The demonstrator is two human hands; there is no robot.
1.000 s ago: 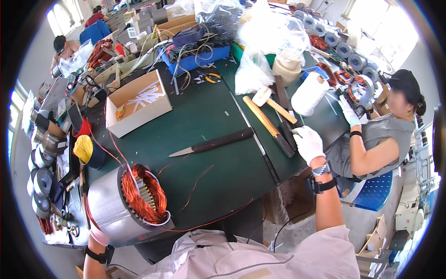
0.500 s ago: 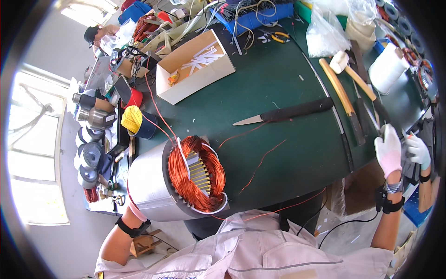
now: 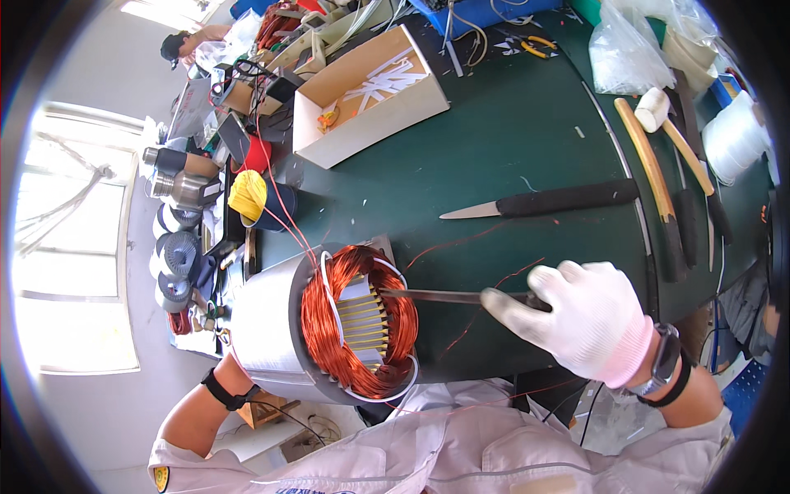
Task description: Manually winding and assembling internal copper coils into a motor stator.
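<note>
A motor stator [image 3: 271,329], a silvery cylinder with orange-red copper windings [image 3: 317,337] bulging from its end, lies on its side at the near edge of the table. Yellow slot strips [image 3: 362,321] line its bore, and white cord loops around the coils. My right hand [image 3: 576,317], in a white glove, is closed around a long narrow dark metal tool [image 3: 444,295]. The tool's tip reaches the winding at the bore's right side. Behind the stator's left side is my left hand; only its wrist [image 3: 234,377] shows, and its fingers are hidden.
A black-handled knife [image 3: 559,200] lies beyond the stator. To the right are a wooden-handled tool [image 3: 646,156] and a white-headed mallet [image 3: 654,109]. A cardboard box [image 3: 370,123] with white strips stands behind. Red wires rise past a pot of yellow cord [image 3: 248,195]. A person is far left.
My right hand has come from the far right, near another person's gloved hand, to the stator with the narrow tool in it. My view has shifted slightly; the left arm stays beside the stator.
</note>
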